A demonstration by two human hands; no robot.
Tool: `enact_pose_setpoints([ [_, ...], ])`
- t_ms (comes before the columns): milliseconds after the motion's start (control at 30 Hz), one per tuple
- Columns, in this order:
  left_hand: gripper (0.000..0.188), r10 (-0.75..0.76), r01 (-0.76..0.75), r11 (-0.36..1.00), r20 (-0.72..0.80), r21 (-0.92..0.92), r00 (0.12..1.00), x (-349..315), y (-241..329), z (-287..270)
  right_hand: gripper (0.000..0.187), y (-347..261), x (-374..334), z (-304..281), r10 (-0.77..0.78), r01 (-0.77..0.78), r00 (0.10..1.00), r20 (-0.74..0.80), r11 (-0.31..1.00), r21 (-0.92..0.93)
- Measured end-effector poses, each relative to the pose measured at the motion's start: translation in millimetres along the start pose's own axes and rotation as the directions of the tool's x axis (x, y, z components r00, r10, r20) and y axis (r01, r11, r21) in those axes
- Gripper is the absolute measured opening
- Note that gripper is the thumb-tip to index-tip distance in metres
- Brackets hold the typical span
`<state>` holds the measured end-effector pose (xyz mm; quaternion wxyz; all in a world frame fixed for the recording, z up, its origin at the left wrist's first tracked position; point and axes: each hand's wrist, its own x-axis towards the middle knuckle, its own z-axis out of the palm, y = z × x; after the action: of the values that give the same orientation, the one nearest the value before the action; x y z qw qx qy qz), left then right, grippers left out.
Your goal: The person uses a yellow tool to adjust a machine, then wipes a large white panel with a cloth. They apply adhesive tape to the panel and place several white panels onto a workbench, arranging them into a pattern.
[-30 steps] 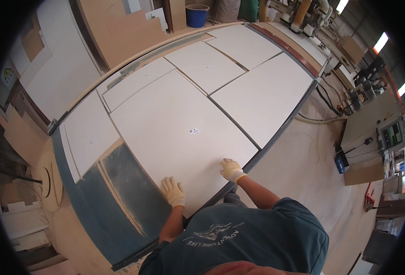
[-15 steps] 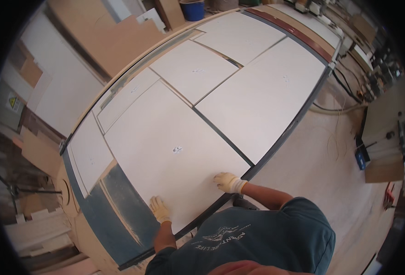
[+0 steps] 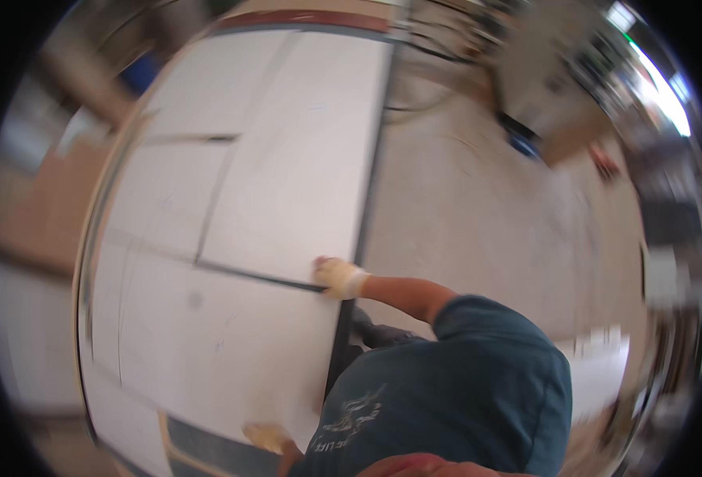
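My left hand [image 3: 267,438], in a pale work glove, is at the lower edge of a large white panel [image 3: 192,334], beside the dark bed of the table. Motion smears its fingers. Farther up the same side, my right hand [image 3: 339,277], gloved alike, is over the dark gap between this panel and another long white panel [image 3: 311,151], close to the table's dark edge. Its fingers look bent downward but are blurred, so whether they grip an edge cannot be told. A small mark shows on each panel.
More white panels [image 3: 164,187] lie on the table with narrow gaps between them. A dark rail [image 3: 373,175] runs along the table's right side. A pale cabinet [image 3: 541,71] stands beyond the floor at the far right. Brown boards [image 3: 65,207] lie left of the table.
The view has swung round to the right, so the table now sits at the left. My right hand has moved from the near panel's surface to the gap by the long panel.
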<state>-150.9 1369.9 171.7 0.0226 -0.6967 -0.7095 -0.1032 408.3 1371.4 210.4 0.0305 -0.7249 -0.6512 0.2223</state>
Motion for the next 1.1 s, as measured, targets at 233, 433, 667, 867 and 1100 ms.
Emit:
enact_pose_setpoints([
  [233, 0.037, 0.298, -0.259, 0.89, 0.048, -0.374, 0.953, 111, 180, 86, 0.043, 3, 17, 17, 0.102, -0.085, 0.987, -0.127, 0.987, 0.134],
  [433, 0.044, 0.37, -0.185, 0.823, 0.259, -0.538, 0.892, 109, 309, 94, 0.034, 4, -26, 37, -0.047, 0.095, 0.979, -0.196, 0.966, 0.24],
  [667, 0.058, 0.297, -0.004, 0.804, 0.396, -0.595, 0.869, 62, 421, 84, 0.027, 77, -122, 0, -0.052, 0.175, 0.948, -0.315, 0.91, 0.377],
  [867, 0.071, -0.003, 0.144, 0.924, 0.371, -0.354, 0.929, 8, 485, 60, 0.032, 239, -209, -49, 0.307, -0.257, 0.952, -0.024, 0.835, 0.486],
  [1100, 0.079, -0.399, 0.517, 0.764, 0.347, -0.385, 0.848, 12, 543, 77, 0.034, 378, -132, -140, 0.274, -0.168, 0.949, -0.159, 0.86, 0.482],
])
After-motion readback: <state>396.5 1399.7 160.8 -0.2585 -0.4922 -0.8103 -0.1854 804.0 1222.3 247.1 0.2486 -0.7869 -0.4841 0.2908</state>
